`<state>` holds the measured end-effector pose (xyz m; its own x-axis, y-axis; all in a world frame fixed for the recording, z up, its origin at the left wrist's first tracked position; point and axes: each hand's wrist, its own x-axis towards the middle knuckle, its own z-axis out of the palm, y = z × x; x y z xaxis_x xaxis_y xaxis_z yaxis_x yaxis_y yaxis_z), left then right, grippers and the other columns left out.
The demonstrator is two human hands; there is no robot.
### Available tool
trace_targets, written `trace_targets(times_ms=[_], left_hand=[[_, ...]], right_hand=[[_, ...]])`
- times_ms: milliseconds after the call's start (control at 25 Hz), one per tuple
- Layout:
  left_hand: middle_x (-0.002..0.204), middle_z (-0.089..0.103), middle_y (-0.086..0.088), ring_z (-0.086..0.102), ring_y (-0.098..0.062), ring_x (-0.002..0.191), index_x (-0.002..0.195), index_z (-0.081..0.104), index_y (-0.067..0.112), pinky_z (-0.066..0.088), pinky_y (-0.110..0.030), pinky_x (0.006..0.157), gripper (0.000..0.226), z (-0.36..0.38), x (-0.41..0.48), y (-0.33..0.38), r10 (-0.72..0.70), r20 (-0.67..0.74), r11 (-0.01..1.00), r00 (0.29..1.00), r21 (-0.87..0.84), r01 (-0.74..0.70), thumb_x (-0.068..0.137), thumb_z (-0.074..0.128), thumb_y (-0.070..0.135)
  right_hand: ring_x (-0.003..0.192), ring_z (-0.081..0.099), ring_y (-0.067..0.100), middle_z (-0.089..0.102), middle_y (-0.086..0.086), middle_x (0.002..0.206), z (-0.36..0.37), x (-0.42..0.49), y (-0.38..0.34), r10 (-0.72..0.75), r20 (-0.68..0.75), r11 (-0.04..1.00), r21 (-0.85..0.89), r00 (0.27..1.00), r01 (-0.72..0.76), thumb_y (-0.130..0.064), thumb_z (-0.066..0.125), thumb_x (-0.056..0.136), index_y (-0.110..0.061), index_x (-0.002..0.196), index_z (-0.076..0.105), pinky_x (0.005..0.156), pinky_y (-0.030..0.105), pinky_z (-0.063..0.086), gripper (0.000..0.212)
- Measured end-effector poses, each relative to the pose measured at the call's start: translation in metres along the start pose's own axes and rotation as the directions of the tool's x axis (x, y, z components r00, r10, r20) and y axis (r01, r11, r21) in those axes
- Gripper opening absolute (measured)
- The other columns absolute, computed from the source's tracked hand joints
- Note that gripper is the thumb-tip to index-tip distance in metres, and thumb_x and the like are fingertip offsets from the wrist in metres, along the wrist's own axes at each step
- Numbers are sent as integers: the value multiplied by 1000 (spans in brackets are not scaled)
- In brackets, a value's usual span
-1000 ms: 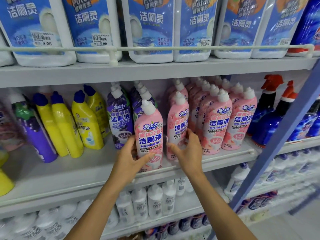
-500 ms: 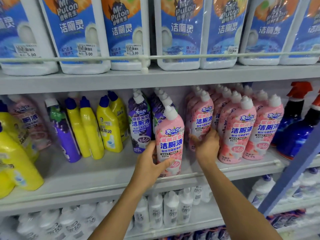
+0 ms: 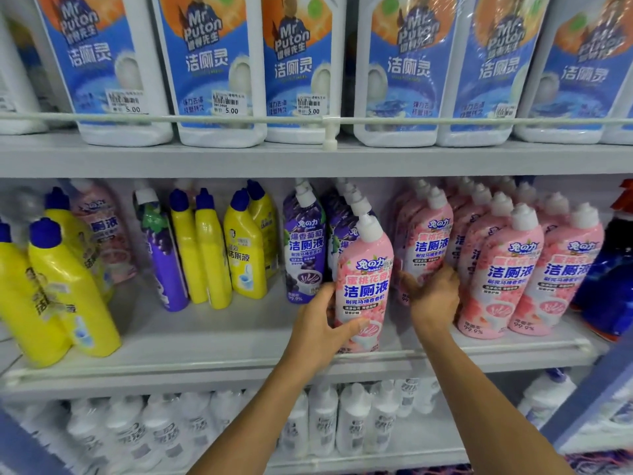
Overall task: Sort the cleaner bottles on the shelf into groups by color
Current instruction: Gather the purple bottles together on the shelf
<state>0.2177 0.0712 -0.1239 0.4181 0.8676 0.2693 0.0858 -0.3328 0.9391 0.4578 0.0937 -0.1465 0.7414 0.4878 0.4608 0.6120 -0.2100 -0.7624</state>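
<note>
The front pink bottle (image 3: 364, 286), upright at frame centre on the middle shelf (image 3: 205, 341), is gripped low by the left hand (image 3: 318, 334), thumb across its label; a second pink bottle (image 3: 424, 245) just right of it is clasped by the curled right hand (image 3: 433, 299). The front bottle would best be slid rightward, kept upright, away from the purple bottles (image 3: 305, 248) at its left.
</note>
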Motion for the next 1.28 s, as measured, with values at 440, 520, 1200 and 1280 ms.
trace_targets(times_ms=[440,520,1200,1280], left_hand=[[108,76,11,73,-6,100,121,62,21,60,-22,75,47,1,-2,0,-15,-7,999,1000,-50,14,81,83,11],[107,76,11,73,-6,99,122,62,21,59,-20,70,47,2,-2,2,-15,-3,998,1000,-67,15,81,83,10],[109,76,13,72,-7,100,120,62,24,60,-23,77,46,2,-2,-5,3,-9,999,1000,-49,-3,81,84,17],[109,76,12,73,-8,100,121,62,24,60,-23,76,46,3,-1,-5,4,-10,998,1000,-62,-4,81,84,16]], right_hand=[[97,64,45,62,25,110,-7,-2,-15,54,7,997,-60,999,-53,-41,83,78,2,115,53,77,48,51,64],[99,63,46,61,25,112,-8,-1,-16,62,12,995,-81,998,-61,-38,82,80,2,118,52,78,48,51,63],[106,62,39,59,20,119,-5,8,-24,92,48,977,-199,995,-81,-45,79,82,0,120,50,84,42,50,66],[106,63,39,58,20,120,-2,10,-24,93,45,977,-197,995,-82,-46,79,81,0,120,49,84,42,51,67]])
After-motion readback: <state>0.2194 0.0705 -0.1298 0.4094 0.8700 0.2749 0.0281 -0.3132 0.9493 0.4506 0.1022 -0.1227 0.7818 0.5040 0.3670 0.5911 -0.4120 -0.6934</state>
